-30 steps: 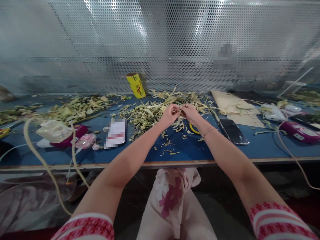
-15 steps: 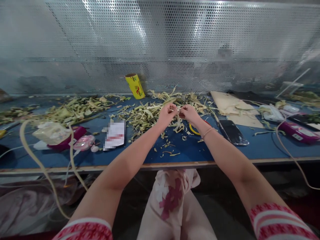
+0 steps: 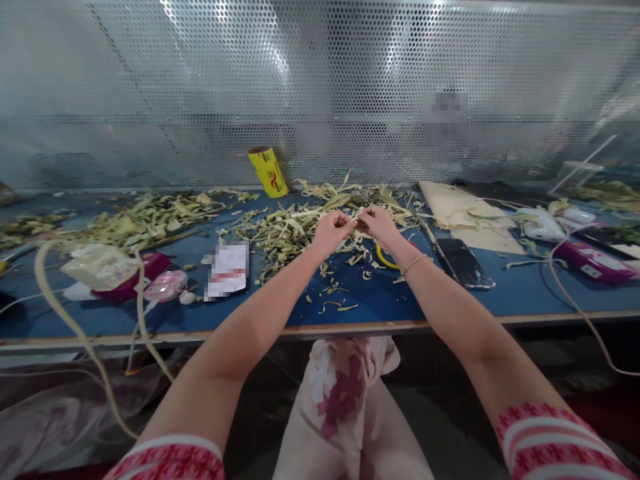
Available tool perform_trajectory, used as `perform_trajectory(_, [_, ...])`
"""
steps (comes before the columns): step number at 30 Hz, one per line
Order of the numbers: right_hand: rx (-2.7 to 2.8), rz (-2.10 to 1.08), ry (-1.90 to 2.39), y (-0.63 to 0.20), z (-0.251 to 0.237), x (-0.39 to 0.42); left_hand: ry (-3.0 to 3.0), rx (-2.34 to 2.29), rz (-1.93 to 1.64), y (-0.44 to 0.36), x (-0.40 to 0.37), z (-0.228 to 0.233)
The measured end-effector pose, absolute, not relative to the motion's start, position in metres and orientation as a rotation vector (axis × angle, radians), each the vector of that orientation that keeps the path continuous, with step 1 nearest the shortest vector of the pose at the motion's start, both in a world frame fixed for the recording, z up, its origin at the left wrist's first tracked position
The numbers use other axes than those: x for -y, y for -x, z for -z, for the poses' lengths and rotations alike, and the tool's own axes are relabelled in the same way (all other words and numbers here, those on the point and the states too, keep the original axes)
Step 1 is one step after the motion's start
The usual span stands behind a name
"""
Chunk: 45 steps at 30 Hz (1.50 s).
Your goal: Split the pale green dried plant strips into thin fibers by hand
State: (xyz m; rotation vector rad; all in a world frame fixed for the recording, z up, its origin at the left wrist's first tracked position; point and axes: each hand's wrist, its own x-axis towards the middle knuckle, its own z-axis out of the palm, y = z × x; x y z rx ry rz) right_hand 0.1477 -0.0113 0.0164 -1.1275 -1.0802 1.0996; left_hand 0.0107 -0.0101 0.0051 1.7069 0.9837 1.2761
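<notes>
Our fingertips met over the middle of the bench, pinched together on a small pale strip of plant peel point(image 3: 356, 219) that we held between the two hands, too small to make out further. Our left hand point(image 3: 331, 231) had its thumb and forefinger closed on one end of it, and our right hand point(image 3: 377, 225) gripped the other end in the same way, the two hands touching at the fingers just above the tabletop. A thin bracelet point(image 3: 413, 264) sat on our right wrist. Right under and behind the hands lay a heap of pale green husks and peelings point(image 3: 290, 230), with loose scraps point(image 3: 336, 297) scattered on the blue table point(image 3: 450, 293) nearer to us. A yellow ring point(image 3: 384, 259) lay partly hidden beneath our right wrist. To the right of it rested a dark phone point(image 3: 463, 262), and beyond that a sheet of cardboard point(image 3: 463, 210). To the left of the heap lay a white card point(image 3: 229, 269), then a pink and white pile of packets point(image 3: 123, 275). A yellow roll point(image 3: 267, 172) leaned against the perforated metal screen point(image 3: 320, 87) at the back. A pale cord point(image 3: 80, 327) hung over the table's front edge at our left.
</notes>
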Motion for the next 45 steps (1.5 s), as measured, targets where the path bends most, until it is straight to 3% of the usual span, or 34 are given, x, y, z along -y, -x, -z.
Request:
perform_trajectory(22, [0.910, -1.289, 1.019, -0.154, -0.022, 0.015, -1.246, -0.778, -1.442, -0.008, 0.005, -0.010])
perform_trajectory(32, [0.961, -1.338, 0.955, -0.154, -0.024, 0.018, -1.442, -0.947, -1.443, -0.009, 0.002, -0.004])
perform_trajectory(38, [0.959, -1.313, 0.962, -0.151, -0.026, 0.022, -1.874, -1.160, -1.479, -0.006, 0.000, -0.001])
perform_trajectory(45, [1.003, -1.318, 0.957, -0.149, -0.024, 0.019, -2.059, -1.043, -1.435, -0.009, 0.007, -0.008])
